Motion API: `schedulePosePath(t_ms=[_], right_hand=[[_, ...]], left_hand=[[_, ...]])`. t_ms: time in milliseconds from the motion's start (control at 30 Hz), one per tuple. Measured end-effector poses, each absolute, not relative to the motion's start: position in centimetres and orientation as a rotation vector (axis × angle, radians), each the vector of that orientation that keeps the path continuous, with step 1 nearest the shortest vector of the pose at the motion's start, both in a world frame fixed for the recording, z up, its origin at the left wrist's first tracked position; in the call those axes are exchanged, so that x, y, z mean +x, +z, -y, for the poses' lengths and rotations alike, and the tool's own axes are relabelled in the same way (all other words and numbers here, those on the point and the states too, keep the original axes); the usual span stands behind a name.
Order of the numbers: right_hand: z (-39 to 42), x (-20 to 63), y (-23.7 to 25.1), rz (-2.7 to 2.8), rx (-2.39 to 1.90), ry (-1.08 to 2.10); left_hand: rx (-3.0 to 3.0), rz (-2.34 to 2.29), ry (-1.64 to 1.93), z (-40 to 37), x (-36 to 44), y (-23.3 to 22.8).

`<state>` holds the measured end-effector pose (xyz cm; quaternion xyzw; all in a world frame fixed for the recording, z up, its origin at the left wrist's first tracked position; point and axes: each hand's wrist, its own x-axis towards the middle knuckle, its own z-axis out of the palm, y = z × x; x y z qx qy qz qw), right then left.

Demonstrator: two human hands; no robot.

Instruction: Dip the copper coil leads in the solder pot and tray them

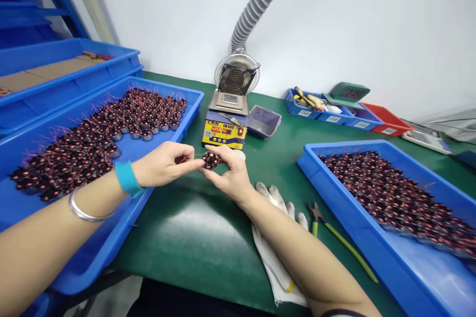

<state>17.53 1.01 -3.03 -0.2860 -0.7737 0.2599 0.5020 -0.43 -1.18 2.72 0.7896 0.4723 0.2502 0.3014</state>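
Left hand: raised over the counter (186, 252), its thumb tip at the left edge of the wound part, fingers curled (167, 164); whether clamped on it could not be told.
Right hand: thumb and fingers clamped on the wound part (232, 171).
Wound part: one, round, dark with copper windings, held up between the two hands (210, 159).
Yellow-fronted unit: one, just beyond the hands, red digits lit (225, 129).
Grey dish: one, beyond the right hand, beside the unit (264, 119).
White gloves: beneath the right forearm (268, 260).
Cutters: one pair, green-handled, right of the gloves (316, 214).
Left tray: blue, left of the hands, partly filled with similar parts (111, 242).
Right tray: blue, well right of the hands, likewise stocked (424, 260).
Ribbed duct: grey, farthest beyond the hands (256, 5).
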Motion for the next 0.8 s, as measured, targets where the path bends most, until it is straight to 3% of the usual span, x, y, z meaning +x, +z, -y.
schedulePosePath(t_ms=[133,333,400,600,800], right_hand=[[-0.7,17.3,-3.2,1.824,-0.767,0.667],[-0.5,17.1,-3.5,1.735,-0.863,0.662],[-0.6,17.1,-3.6,1.736,-0.881,0.639],[-0.5,17.2,-3.7,1.776,-0.876,0.531],[-0.3,17.1,-4.0,1.835,-0.856,0.554]], left_hand=[[2.018,-1.311,0.961,1.2,0.0,3.3],[1.489,-1.427,1.925,-0.4,-1.7,3.1],[1.415,-1.388,1.844,-0.7,-1.9,2.6],[1.536,-1.284,1.149,0.3,0.0,1.1],[1.719,-1.355,1.152,0.9,0.9,1.7]])
